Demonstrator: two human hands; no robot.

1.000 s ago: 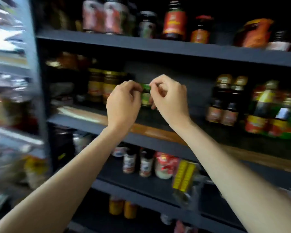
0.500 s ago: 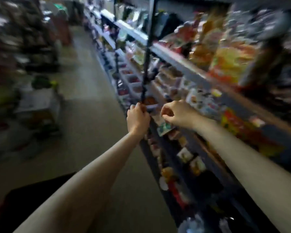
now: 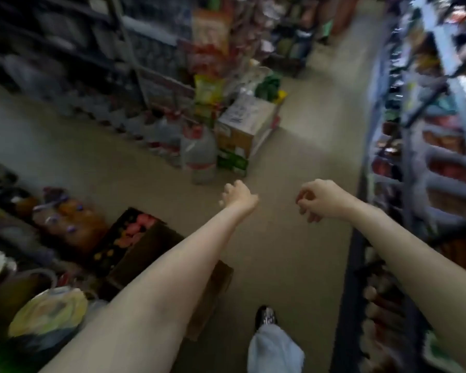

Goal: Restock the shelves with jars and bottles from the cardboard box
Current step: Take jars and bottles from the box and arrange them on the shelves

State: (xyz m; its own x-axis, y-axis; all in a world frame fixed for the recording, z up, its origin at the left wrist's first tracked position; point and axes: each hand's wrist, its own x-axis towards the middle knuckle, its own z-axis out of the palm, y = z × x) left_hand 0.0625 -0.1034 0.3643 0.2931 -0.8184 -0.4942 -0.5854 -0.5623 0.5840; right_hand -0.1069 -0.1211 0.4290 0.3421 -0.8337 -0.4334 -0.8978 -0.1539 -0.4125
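Brown cardboard box (image 3: 135,246) on the floor (image 3: 288,251), low and left, under the left arm, full of red-topped jars (image 3: 139,227). Left hand (image 3: 238,196) and right hand (image 3: 322,199) out over bare floor, fingers loosely curled, holding nothing, well apart from box. Blurry shelves (image 3: 425,146) at right.

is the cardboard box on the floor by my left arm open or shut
Open. The cardboard box has its flaps spread, and blurry red and orange tops show inside, so it is not empty.
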